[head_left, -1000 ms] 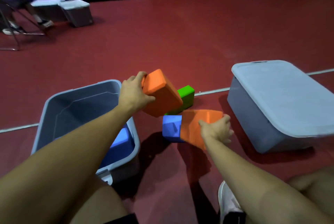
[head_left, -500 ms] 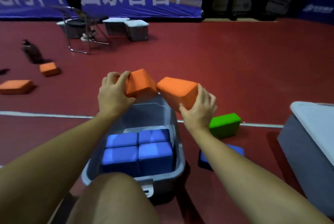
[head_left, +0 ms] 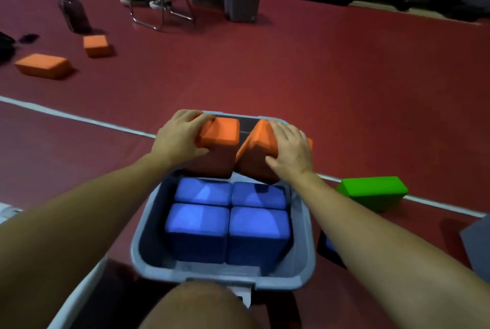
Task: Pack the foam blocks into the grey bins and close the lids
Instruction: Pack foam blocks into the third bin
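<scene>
Orange blocks (head_left: 221, 133) now apparently in bin (head_left: 222, 274)

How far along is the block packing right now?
Done: four blue blocks sit in the open grey bin. In hand: left hand and right hand each lower an orange block. Left: the green block, two floor orange blocks, the lid.
</scene>
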A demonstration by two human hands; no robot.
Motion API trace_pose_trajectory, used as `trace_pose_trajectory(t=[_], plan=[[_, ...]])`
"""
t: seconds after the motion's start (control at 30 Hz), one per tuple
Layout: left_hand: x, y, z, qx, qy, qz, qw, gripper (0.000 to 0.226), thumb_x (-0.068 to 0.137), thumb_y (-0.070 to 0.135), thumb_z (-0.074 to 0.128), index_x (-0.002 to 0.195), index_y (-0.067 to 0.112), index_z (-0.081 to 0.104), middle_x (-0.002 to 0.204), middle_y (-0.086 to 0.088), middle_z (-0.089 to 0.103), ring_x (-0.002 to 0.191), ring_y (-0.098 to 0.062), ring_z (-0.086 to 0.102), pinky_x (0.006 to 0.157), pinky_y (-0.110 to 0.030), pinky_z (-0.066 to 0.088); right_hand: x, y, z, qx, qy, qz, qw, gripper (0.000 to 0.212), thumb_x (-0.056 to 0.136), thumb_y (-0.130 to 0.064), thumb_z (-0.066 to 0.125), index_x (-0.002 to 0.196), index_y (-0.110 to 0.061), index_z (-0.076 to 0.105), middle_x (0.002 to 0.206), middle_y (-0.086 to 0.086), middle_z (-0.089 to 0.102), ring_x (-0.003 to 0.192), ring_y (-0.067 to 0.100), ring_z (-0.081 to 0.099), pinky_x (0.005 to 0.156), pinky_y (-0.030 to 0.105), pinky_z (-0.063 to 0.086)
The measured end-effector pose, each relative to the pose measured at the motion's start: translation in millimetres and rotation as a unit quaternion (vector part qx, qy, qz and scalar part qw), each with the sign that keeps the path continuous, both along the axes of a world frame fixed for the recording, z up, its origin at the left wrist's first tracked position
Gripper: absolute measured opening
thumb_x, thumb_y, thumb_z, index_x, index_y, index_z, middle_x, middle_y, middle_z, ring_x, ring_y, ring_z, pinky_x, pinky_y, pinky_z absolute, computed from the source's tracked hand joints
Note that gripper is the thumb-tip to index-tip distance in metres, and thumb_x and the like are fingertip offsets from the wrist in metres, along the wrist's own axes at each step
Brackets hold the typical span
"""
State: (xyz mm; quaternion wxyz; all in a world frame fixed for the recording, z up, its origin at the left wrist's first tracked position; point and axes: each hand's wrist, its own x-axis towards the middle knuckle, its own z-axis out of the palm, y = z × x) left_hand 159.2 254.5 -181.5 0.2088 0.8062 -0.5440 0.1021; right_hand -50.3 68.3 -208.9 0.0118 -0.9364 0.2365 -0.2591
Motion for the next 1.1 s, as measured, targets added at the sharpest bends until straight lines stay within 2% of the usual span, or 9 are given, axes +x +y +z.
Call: trace_pose_trajectory(t=[0.2,0.4,0.5,0.6,0.8,0.87,0.93,1.0,1.1], plan=[[24,-19,-60,0.057,0.036,-0.031,0.997,0.087,0.06,0.037,0.087,0.137,0.023,0.051,0.132,-0.006,0.056,0.12,-0.034,0.049,0.093,-0.051,0.049,18,-17,-56,0.055,0.074,0.068,0.993,0.079,0.058,-0.011,0.083,0.134,-0.01,0.057,0.141,0.008,0.055,0.125,0.032,0.051,0.106,0.043,0.039],[42,-20,-100,0.114,0.074,-0.087,0.987,0.084,0.074,0.039,0.083,0.146,0.021,0.044,0.146,-0.009,0.046,0.137,-0.031,0.039,0.112,-0.045,0.035,20,-23,-90,0.111,0.123,0.091,0.982,0.072,0.069,-0.019,0.083,0.136,-0.014,0.056,0.144,0.013,0.049,0.128,0.035,0.047,0.109,0.043,0.036],[45,-19,-107,0.134,0.057,-0.1,0.984,0.078,0.084,0.049,0.07,0.151,0.025,0.037,0.155,-0.007,0.037,0.147,-0.027,0.025,0.117,-0.048,0.026,21,-25,-95,0.133,0.124,0.098,0.978,0.065,0.073,-0.018,0.079,0.134,-0.012,0.058,0.142,0.016,0.051,0.127,0.036,0.048,0.11,0.042,0.036],[43,-27,-107,0.174,0.013,-0.102,0.979,0.074,0.089,0.055,0.059,0.153,0.028,0.032,0.158,-0.004,0.032,0.15,-0.026,0.017,0.117,-0.054,0.013,22,-26,-98,0.144,0.127,0.107,0.976,0.061,0.076,-0.018,0.077,0.134,-0.011,0.058,0.143,0.016,0.051,0.129,0.035,0.047,0.112,0.043,0.035],[47,-14,-114,0.241,-0.017,-0.071,0.968,0.072,0.093,0.056,0.05,0.155,0.032,0.022,0.16,-0.001,0.029,0.15,-0.021,0.019,0.118,-0.056,0.0,21,-24,-101,0.178,0.122,0.128,0.968,0.047,0.085,-0.019,0.072,0.13,-0.01,0.062,0.145,0.012,0.05,0.133,0.03,0.047,0.113,0.037,0.034],[46,-16,-114,0.265,-0.024,-0.064,0.962,0.071,0.094,0.057,0.047,0.155,0.035,0.019,0.161,0.002,0.026,0.15,-0.019,0.018,0.117,-0.06,-0.001,20,-21,-103,0.186,0.115,0.129,0.967,0.041,0.088,-0.023,0.069,0.126,-0.01,0.065,0.145,0.012,0.051,0.132,0.029,0.049,0.113,0.039,0.035],[43,-16,-111,0.294,-0.045,-0.049,0.953,0.07,0.093,0.062,0.04,0.154,0.042,0.012,0.163,0.004,0.021,0.15,-0.02,0.018,0.117,-0.063,0.001,20,-19,-105,0.183,0.119,0.126,0.968,0.044,0.087,-0.035,0.068,0.124,-0.012,0.067,0.144,0.013,0.051,0.135,0.03,0.046,0.116,0.047,0.027],[41,-11,-109,0.316,-0.076,-0.029,0.945,0.069,0.09,0.07,0.03,0.152,0.049,0.008,0.162,0.002,0.023,0.147,-0.024,0.023,0.114,-0.066,0.006,19,-19,-105,0.179,0.149,0.098,0.968,0.055,0.082,-0.055,0.067,0.128,-0.024,0.065,0.149,0.007,0.047,0.142,0.03,0.035,0.116,0.058,0.018],[38,-5,-106,0.333,-0.093,0.002,0.938,0.072,0.082,0.08,0.018,0.149,0.056,0.006,0.155,-0.001,0.031,0.138,-0.027,0.03,0.107,-0.066,0.019,17,-20,-103,0.192,0.188,0.062,0.961,0.067,0.074,-0.07,0.065,0.133,-0.04,0.055,0.155,-0.004,0.038,0.146,0.029,0.026,0.114,0.064,0.017]])
